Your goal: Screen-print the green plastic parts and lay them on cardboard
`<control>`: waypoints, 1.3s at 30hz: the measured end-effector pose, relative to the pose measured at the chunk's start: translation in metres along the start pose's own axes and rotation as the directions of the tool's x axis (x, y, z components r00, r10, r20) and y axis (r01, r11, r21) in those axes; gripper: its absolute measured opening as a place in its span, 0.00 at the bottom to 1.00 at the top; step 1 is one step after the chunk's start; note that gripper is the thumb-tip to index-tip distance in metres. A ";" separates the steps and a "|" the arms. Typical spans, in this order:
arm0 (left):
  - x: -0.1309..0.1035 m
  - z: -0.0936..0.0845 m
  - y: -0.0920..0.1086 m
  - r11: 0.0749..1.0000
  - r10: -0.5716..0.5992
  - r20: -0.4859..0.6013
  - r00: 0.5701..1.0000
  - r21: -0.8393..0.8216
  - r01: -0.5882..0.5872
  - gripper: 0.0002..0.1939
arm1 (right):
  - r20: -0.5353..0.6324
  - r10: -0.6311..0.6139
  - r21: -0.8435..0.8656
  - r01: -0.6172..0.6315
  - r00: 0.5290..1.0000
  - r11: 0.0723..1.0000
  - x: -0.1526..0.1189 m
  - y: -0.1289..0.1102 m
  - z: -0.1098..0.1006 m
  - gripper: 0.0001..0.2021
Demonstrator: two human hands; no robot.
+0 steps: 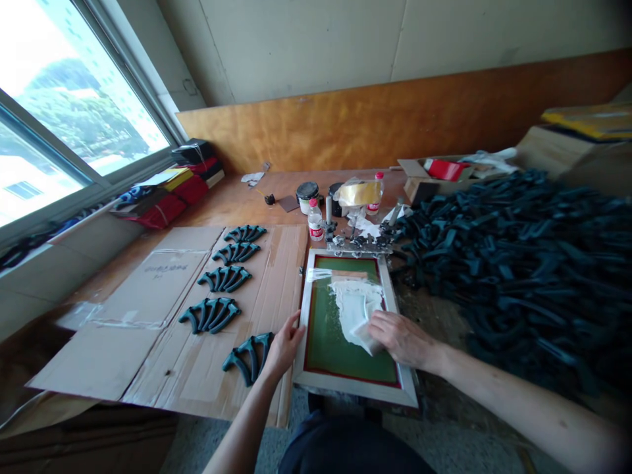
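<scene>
A screen printing frame [355, 387] with green mesh lies in front of me, and white paste [345, 299] is smeared over the middle of its mesh. My right hand [402, 339] is closed around a pale, flat scraper [368, 339] coated in white, low on the paste. At the frame's left side, my left hand [286, 342] grips the edge with thumb and fingers. Close beside that hand, a cluster of dark curved plastic parts [249, 355] lies on a cardboard sheet [207, 388]. Metal clamp hardware [358, 245] sits along the frame's far end.
More rows of dark parts [224, 279] run up the cardboard. On the right rises a large heap of similar parts [513, 263]. Behind the frame stand a small bottle [315, 222], a lidded tub [307, 196] and a second bottle [377, 192]. Red bundles [168, 205] lie near the window.
</scene>
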State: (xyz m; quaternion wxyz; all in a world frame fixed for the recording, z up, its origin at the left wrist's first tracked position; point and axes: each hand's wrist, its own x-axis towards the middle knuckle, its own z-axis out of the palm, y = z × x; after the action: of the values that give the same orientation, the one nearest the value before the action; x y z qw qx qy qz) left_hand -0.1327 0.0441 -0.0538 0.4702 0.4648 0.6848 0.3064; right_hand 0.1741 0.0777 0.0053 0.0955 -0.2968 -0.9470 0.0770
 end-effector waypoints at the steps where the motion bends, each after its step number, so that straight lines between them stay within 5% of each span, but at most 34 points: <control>1: 0.000 0.000 0.000 1.000 0.004 0.000 1.000 0.002 -0.004 0.31 | 0.029 -0.019 0.030 0.018 0.999 0.999 0.001 0.001 -0.005 0.10; 3: 0.000 0.000 -0.001 1.000 0.025 0.010 1.000 0.009 -0.025 0.30 | 0.039 0.014 0.073 -0.016 0.999 0.997 0.007 0.003 -0.010 0.09; 6: 0.001 -0.001 -0.002 0.999 0.048 0.020 0.999 0.005 -0.048 0.31 | -0.118 0.119 0.055 -0.113 0.986 0.992 0.014 0.000 -0.002 0.10; 9: 0.000 -0.002 -0.002 0.998 0.052 0.029 0.998 -0.028 -0.052 0.31 | -0.251 0.067 0.011 -0.066 0.966 0.998 0.002 -0.010 0.015 0.15; 12: -0.002 -0.002 0.001 0.997 0.036 0.036 0.999 -0.070 -0.034 0.33 | -0.223 0.025 0.035 -0.017 0.975 0.999 -0.010 -0.013 0.016 0.13; 16: -0.007 -0.005 0.012 0.990 0.027 0.080 0.996 -0.143 -0.016 0.35 | -0.192 0.205 0.076 -0.194 0.960 0.978 0.015 0.009 -0.010 0.09; 21: -0.024 -0.024 0.058 0.962 0.022 0.126 0.992 -0.271 0.013 0.39 | -0.296 0.420 -0.050 -0.453 0.858 0.890 0.056 0.054 -0.052 0.27; 24: -0.029 -0.036 0.100 0.939 0.048 0.066 0.997 -0.342 -0.023 0.34 | -0.450 0.526 0.034 -0.575 0.722 0.818 0.038 0.080 -0.067 0.20; 27: -0.019 -0.041 0.143 0.884 0.192 -0.075 0.979 -0.420 -0.205 0.32 | -0.406 0.674 0.155 -0.681 0.617 0.716 0.005 0.090 -0.052 0.17; 30: 0.002 -0.041 0.183 0.789 0.368 -0.162 0.916 -0.467 -0.400 0.30 | -0.218 0.668 0.141 -0.654 0.712 0.743 -0.015 0.073 -0.008 0.15; 33: 0.014 -0.032 0.205 0.731 0.411 -0.208 0.887 -0.506 -0.457 0.30 | -0.131 0.611 0.080 -0.606 0.781 0.792 -0.014 0.043 0.034 0.12; 36: 0.003 -0.004 0.183 0.724 0.294 -0.265 0.918 -0.566 -0.395 0.29 | -0.054 0.658 0.069 -0.655 0.751 0.753 -0.003 0.017 0.048 0.06; 38: -0.017 0.025 0.147 0.804 0.127 -0.044 0.991 -0.580 -0.129 0.32 | -0.082 0.715 0.164 -0.698 0.694 0.697 0.007 -0.003 0.045 0.05; 39: -0.028 0.041 0.126 0.847 0.020 0.169 0.985 -0.526 0.073 0.34 | -0.129 0.730 0.217 -0.699 0.671 0.681 0.012 -0.016 0.043 0.06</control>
State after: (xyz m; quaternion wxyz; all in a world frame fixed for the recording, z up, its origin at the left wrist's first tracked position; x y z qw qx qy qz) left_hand -0.0471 0.0652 0.0495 0.6404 0.3315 0.5379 0.4367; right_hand 0.1465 0.0679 -0.0313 0.1766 -0.6427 -0.7307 0.1481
